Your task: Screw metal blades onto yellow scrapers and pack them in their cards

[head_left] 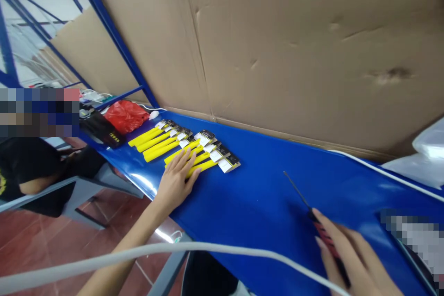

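My left hand (176,179) lies with its fingers outstretched on a group of yellow tube-like pieces (205,165) with black-and-white card or label ends. What these pieces are I cannot make out. Several similar yellow pieces (161,150) lie side by side just beyond, toward the far left. My right hand (360,254), at the lower right, is closed around the red-and-black handle of a screwdriver (326,239). Its thin dark shaft points up and left over the blue table (256,203), apart from the yellow pieces.
A tall cardboard panel (277,55) stands along the table's back edge. A red plastic bag (126,116) and black box (100,128) lie far left, near a seated person (31,171). A white cable (208,247) crosses the foreground. Clear plastic (416,162) is at right.
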Demonstrator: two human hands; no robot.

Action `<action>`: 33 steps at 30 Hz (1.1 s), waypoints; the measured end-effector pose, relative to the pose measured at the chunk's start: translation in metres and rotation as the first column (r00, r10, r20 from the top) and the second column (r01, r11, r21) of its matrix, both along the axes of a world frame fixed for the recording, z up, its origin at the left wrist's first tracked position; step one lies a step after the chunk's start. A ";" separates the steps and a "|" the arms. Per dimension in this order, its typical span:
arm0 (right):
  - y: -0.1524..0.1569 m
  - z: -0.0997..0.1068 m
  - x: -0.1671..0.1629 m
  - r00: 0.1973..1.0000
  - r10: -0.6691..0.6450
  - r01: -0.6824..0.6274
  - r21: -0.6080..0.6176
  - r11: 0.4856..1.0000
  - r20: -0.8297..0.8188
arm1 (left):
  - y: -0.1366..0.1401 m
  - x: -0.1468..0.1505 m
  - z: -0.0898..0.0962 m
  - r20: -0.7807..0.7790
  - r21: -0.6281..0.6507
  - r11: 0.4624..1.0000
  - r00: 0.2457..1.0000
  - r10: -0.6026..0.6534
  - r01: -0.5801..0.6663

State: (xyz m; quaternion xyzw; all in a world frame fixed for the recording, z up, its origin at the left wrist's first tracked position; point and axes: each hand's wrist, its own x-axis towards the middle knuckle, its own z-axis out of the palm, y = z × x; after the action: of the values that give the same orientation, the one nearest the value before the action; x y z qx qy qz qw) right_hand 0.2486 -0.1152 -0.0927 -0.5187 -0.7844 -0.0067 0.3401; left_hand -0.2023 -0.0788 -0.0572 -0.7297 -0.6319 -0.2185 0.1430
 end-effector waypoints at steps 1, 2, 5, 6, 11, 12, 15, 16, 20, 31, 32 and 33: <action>0.002 -0.001 0.000 0.998 -0.046 0.046 0.017 0.999 0.030 | -0.001 -0.002 0.000 0.017 0.033 0.999 0.999 -0.044 0.043; 0.004 0.000 -0.001 0.996 -0.071 0.070 0.015 0.997 0.057 | -0.002 -0.004 0.000 0.029 0.062 0.993 0.995 -0.100 0.098; 0.007 0.003 -0.004 0.984 -0.147 0.139 0.082 0.987 0.097 | -0.005 -0.009 0.000 0.042 0.095 0.968 0.971 -0.236 0.231; 0.007 0.003 -0.005 0.975 -0.185 0.174 0.100 0.980 0.120 | -0.006 -0.010 0.000 0.050 0.096 0.961 0.963 -0.263 0.258; 0.008 0.002 -0.002 0.936 -0.306 0.277 0.172 0.945 0.174 | -0.003 -0.010 -0.002 0.087 0.105 0.935 0.934 -0.347 0.338; 0.007 0.003 -0.001 0.929 -0.327 0.295 0.186 0.937 0.175 | -0.002 -0.009 -0.002 0.092 0.105 0.930 0.927 -0.362 0.353; 0.003 0.015 0.003 0.932 -0.327 0.293 0.208 0.933 0.155 | -0.002 -0.009 -0.002 0.109 0.115 0.921 0.917 -0.384 0.372; 0.000 0.023 0.004 0.935 -0.335 0.303 0.234 0.924 0.113 | -0.003 -0.008 -0.002 0.113 0.118 0.924 0.919 -0.377 0.364; -0.021 0.067 0.016 0.917 -0.363 0.399 0.355 0.846 -0.166 | -0.007 -0.005 -0.001 0.131 0.163 0.933 0.930 -0.343 0.321; -0.080 0.121 0.046 0.576 -0.029 0.730 0.499 0.467 -0.817 | -0.021 0.000 0.001 0.259 0.188 0.954 0.925 -0.279 0.235; -0.083 0.121 0.046 0.574 -0.011 0.727 0.503 0.467 -0.819 | -0.022 -0.001 0.001 0.266 0.188 0.955 0.925 -0.272 0.227; -0.084 0.121 0.047 0.576 0.003 0.719 0.509 0.474 -0.817 | -0.022 -0.001 0.001 0.273 0.189 0.958 0.926 -0.262 0.215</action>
State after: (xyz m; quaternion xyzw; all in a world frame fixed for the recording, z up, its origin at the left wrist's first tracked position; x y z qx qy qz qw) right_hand 0.2960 -0.1995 0.0286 -0.4268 -0.3381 -0.2372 0.8045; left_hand -0.2036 -0.1007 -0.0563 -0.7470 -0.5333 -0.3896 0.0758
